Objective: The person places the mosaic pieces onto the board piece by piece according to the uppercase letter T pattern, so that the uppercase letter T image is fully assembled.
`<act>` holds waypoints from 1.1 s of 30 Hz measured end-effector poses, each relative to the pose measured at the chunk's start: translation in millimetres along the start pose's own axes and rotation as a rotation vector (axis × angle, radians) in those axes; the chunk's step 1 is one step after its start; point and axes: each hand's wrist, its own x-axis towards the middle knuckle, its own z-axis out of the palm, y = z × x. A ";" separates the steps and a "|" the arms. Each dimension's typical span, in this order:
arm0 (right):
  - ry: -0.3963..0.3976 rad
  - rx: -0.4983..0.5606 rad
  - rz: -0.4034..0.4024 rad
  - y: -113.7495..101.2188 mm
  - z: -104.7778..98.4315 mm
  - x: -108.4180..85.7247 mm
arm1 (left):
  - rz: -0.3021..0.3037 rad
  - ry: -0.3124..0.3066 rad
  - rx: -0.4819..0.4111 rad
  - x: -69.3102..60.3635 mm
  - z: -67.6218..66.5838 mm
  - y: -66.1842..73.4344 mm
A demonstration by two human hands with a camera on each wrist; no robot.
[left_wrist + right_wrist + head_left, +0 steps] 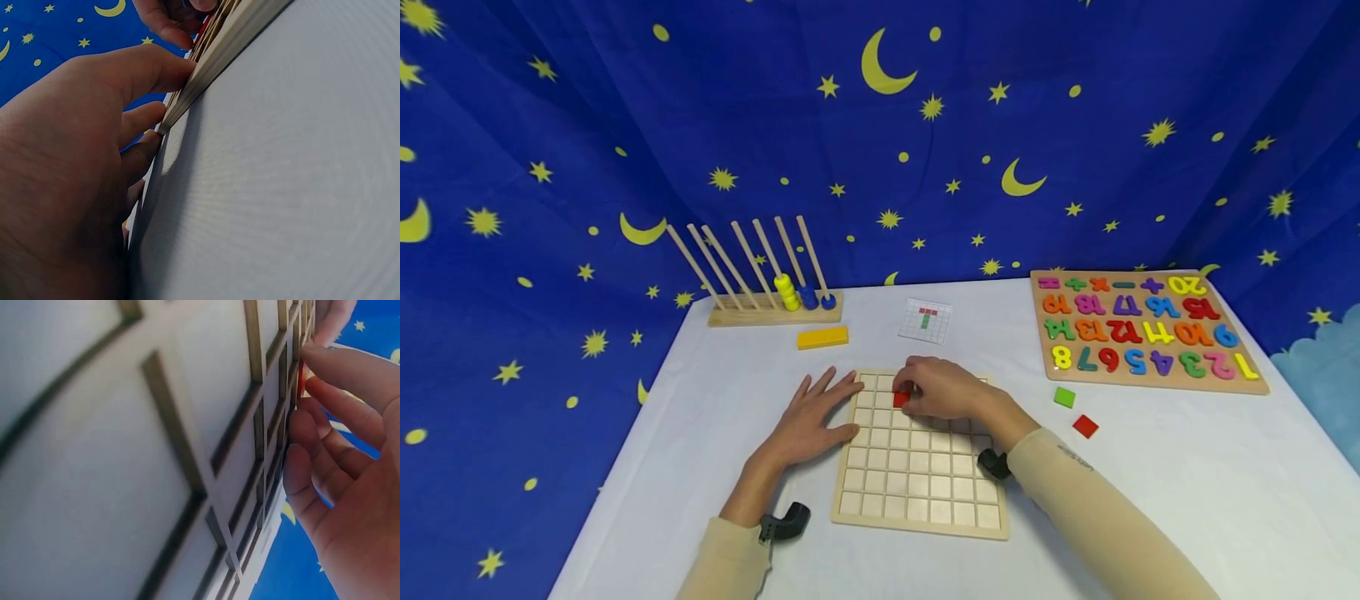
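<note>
A: Where is the red tile (901, 400)?

B: At the 2nd row from the far edge of the grid board (919, 462), pinched by the right hand (942, 390). Whether it sits flat cannot be told.

A: And the left hand (808, 423)?

B: Spread, its thumb touching the board's left edge.

A: Which step is that?

B: Probably placing a tile to match the pattern card (926, 330), which shows 3 red squares.

A: The next move?

B: Likely a clean release, then fetching the loose red tile (1086, 427).
</note>
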 end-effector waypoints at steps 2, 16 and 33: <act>0.011 0.032 -0.001 1.2 -2.4 -1.5 | -0.003 -0.002 -0.002 0.2 -0.6 0.4; 0.069 0.150 0.012 18.3 -13.3 -24.0 | 0.005 0.006 -0.023 -0.9 -2.7 4.5; 0.101 0.192 0.090 35.5 -30.4 -66.7 | 0.022 0.019 -0.015 -0.4 -0.5 -0.4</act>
